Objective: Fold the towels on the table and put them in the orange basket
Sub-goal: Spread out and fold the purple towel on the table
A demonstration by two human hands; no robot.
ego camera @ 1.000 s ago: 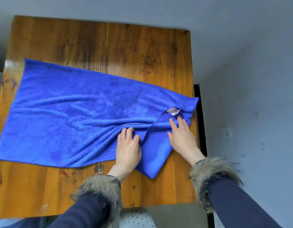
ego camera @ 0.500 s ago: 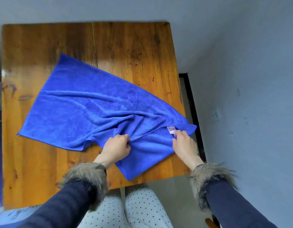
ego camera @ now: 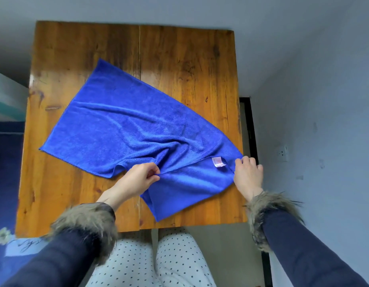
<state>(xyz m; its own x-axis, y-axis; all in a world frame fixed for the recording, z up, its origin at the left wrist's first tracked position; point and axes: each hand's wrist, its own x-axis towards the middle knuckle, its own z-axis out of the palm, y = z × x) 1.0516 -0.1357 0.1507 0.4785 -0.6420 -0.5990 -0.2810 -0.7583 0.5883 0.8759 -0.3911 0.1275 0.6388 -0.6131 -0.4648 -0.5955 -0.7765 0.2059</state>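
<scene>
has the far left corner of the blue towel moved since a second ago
Yes. The blue towel has been pulled toward the table's right side; its far left corner now lies well in from the left edge it nearly reached.

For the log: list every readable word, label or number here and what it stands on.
None can be read.
Small pink tag on the blue towel: red print, too small and blurred.
Blue surface at lower left: dark handwriting-like marks, illegible.

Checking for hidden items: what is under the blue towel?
The blue towel lies on the wooden table, bare around it. Whatever it covers is hidden. Both hands pinch its near edge.
</scene>
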